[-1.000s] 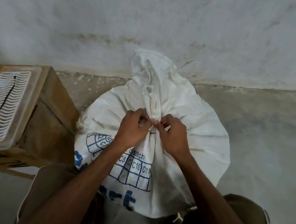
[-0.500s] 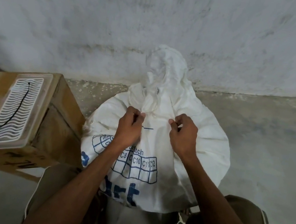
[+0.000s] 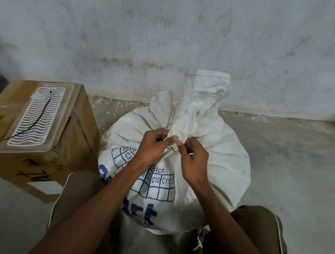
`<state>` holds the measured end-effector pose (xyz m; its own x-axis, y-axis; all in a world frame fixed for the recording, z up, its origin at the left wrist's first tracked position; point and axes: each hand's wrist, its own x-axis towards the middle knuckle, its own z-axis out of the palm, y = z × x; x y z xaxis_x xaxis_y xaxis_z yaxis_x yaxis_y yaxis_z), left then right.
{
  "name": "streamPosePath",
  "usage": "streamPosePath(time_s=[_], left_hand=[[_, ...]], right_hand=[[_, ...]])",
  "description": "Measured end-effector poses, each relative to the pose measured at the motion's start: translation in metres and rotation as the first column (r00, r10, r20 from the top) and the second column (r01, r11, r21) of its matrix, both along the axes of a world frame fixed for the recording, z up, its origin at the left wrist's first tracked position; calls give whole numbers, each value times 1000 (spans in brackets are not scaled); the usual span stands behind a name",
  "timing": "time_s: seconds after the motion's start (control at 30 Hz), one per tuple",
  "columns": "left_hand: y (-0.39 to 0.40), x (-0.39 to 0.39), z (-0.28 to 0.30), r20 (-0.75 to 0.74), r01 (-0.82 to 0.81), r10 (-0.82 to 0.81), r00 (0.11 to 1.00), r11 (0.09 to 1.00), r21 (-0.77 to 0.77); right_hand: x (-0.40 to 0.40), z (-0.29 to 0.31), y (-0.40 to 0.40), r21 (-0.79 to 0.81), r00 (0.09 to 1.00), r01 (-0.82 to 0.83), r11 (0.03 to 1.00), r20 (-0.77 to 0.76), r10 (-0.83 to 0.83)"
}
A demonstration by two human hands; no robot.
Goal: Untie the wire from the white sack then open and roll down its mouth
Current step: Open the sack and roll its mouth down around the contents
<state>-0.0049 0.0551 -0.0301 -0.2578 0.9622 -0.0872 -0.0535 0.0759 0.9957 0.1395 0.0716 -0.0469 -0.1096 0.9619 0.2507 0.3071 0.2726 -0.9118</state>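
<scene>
Against the foot of a stained whitewashed wall (image 3: 176,30), at the centre of the view, stands the white sack (image 3: 217,162), bulging and full, printed in blue with a grid of cells and lettering on the side facing the person. Its neck is gathered tight at about the 12 o'clock edge of the bulge, and the loose mouth above the gather stands up crumpled against the wall. Both hands meet right at that gathered neck. The left hand (image 3: 150,148) has its fingers curled, thumb and forefinger brought together at the tie; the right hand (image 3: 195,161) mirrors it from the 3 o'clock side, fingertips closed in a pinch. Their fingertips almost touch. The wire itself is too thin and blurred to make out, so whether each pinch holds wire or only sack cloth cannot be told. The sack sits on a grey concrete floor (image 3: 297,168), between the person's knees, which are covered in olive-brown cloth at 6 o'clock. At 9 o'clock, just beside the sack, a cardboard box (image 3: 67,151) rests on the floor, and on its top lies a clear plastic tray (image 3: 40,116) with white wavy ribs and a thin black cord across it.
</scene>
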Motion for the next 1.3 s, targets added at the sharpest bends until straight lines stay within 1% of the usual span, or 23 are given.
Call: streamPosePath(time_s=[0.13,0.2,0.27,0.33,0.4,0.43,0.5,0.57,0.6,0.67,0.73,0.8,0.83,0.93,1.03,1.07,1.1,1.13,1.17,1.2,1.23,1.27,1.3], left_hand=[[-25,-2,5,4,-24,24,1000,996,86],[-46,0,6,7,7,-8,1000,993,115],[-71,2,8,4,25,-26,1000,992,120],[-98,6,16,34,-1,-3,999,994,106],[-121,9,30,25,3,-6,1000,991,132],[-131,11,37,-8,16,-15,1000,991,134],[-157,14,53,-144,47,-28,989,990,130],[-171,18,56,-250,46,-10,968,989,139],[-184,21,56,-271,18,21,962,990,141],[-208,26,54,-264,-36,71,962,990,135],[-226,27,49,-288,-47,79,955,992,117],[-231,25,50,-335,-13,40,941,997,81],[-228,23,52,-365,5,21,931,998,69],[-220,13,58,-501,68,-30,865,996,58],[-222,5,62,-636,164,-132,760,986,-9],[-223,4,66,-633,173,-160,757,984,-41],[-223,4,70,-587,165,-176,790,984,-72],[-222,5,78,-470,113,-146,870,989,-99],[-219,5,86,-288,16,-57,956,990,-142],[-216,6,94,-85,-72,57,995,978,-196],[-214,6,102,70,-147,168,983,961,-236],[-211,4,109,126,-210,247,961,946,-249],[-207,3,118,114,-243,277,954,938,-246]], right_hand=[[11,7,-20,-85,989,-21,996,-150,9],[14,13,-38,-95,979,-59,994,-198,39],[18,14,-61,-73,975,-96,993,-208,79],[24,14,-87,-34,973,-109,993,-208,100],[28,18,-111,-3,973,-115,993,-203,112],[29,20,-122,-5,974,-115,993,-199,112],[30,29,-147,-17,974,-121,993,-197,115],[28,34,-164,-21,973,-138,990,-188,132],[29,37,-177,-22,972,-156,988,-182,149],[30,41,-201,-35,967,-162,986,-205,152],[28,47,-211,-115,959,-92,989,-279,56],[23,62,-205,-198,935,-12,980,-349,-59],[19,73,-198,-220,926,5,975,-368,-88],[10,100,-178,-275,913,-63,959,-403,-55],[10,106,-174,-299,936,-144,943,-351,32],[12,105,-175,-306,943,-159,939,-328,53],[14,105,-175,-306,952,-160,938,-300,64],[17,104,-175,-309,961,-155,938,-266,71],[19,102,-175,-313,969,-146,938,-237,71],[20,102,-175,-317,970,-142,938,-232,68],[21,102,-176,-305,972,-131,943,-229,60],[22,101,-179,-282,973,-117,952,-224,53],[24,101,-181,-254,978,-109,961,-203,57]])
